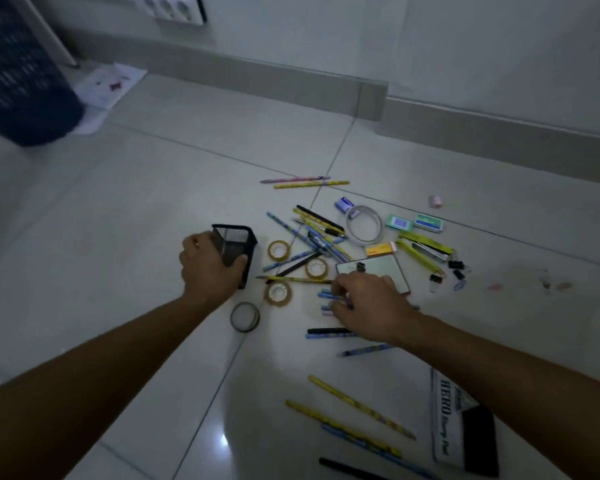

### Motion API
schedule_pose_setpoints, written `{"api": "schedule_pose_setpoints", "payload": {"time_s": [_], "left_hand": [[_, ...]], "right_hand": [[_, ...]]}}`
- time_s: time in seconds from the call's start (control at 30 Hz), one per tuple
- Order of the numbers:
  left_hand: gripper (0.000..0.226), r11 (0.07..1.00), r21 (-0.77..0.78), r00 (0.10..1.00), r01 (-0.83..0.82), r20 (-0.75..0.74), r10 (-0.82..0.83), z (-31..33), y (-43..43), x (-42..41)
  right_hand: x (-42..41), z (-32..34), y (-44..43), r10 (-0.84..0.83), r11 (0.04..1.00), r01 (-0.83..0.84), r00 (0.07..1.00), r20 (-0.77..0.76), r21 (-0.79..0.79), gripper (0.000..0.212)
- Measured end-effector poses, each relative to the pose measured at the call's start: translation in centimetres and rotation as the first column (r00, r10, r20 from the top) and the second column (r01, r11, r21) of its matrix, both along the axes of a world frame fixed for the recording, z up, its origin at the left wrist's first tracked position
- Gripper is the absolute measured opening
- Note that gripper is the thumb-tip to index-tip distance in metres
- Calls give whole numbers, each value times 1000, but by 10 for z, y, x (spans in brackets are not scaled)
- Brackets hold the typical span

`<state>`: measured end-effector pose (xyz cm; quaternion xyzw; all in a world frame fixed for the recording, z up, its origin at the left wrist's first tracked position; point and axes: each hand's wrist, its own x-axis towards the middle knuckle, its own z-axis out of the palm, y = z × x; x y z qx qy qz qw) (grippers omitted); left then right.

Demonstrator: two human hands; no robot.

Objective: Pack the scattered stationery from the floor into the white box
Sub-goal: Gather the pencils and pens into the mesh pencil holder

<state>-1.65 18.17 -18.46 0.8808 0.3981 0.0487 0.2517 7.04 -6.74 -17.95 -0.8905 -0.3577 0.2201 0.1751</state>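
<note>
Bare floor point(125, 209) leftward; pencils point(312, 237), tape rolls point(278, 251) crowding right.

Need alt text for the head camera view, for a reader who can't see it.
A person's left hand grips a black mesh pen holder on a pale tiled floor while the right hand gathers pens from scattered pencils, tape rolls, staple boxes and binder clips. A stamp pad box lies near the right forearm; no white box shows.

The head view is dim and bluish-grey, with muted colours. A small white glare spot sits on the glossy pale floor tiles point(222, 439) near the bottom. The dark perforated plastic basket point(18, 74) at upper left is smeared by blur. Wide-angle distortion bends the grey skirting board point(430, 116) and stretches the forearms at the edges.
</note>
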Motion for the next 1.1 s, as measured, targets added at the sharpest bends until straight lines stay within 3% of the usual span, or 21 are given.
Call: {"api": "schedule_pose_setpoints", "payload": {"time_s": [0.07,0.13,0.2,0.27,0.37,0.4,0.5,0.6,0.73,0.83,1.1], "left_hand": [[96,996,-41,994,-75,-83,71,-8,8,4],[96,979,-186,996,-78,-64,67,-14,15,7],[82,949,-310,998,-61,-9,61,-13,16,6],[70,940,-341,999,-21,24,31,-8,11,-1],[36,931,-358,985,67,172,-5,4,-10,-18],[36,918,-386,976,89,217,-4,8,-19,-25],[67,852,-503,956,144,292,10,12,-41,-48],[81,786,-598,958,156,285,27,2,-60,-72],[80,745,-632,951,212,308,-9,-14,-88,-96],[80,703,-662,943,259,330,-37,-23,-103,-108],[83,690,-642,919,335,383,-90,-33,-110,-112]], "right_hand": [[-3,-7,6,25,1000,-25,999,-39,-2,25],[-5,-12,8,35,999,-35,995,-93,3,26],[-6,-18,5,28,1000,-27,993,-111,11,25],[-7,-24,-4,9,1000,-6,995,-97,27,26],[-6,-27,-20,15,998,-10,996,-91,63,29],[-6,-27,-25,13,996,-5,996,-91,89,28],[-7,-31,-40,-4,993,12,998,-69,116,27],[-6,-41,-58,45,999,-45,999,0,17,47],[2,-52,-78,150,983,-140,985,82,-119,81],[6,-51,-81,177,973,-163,981,78,-163,94],[14,-55,-77,349,904,-302,930,116,-301,98]]}}
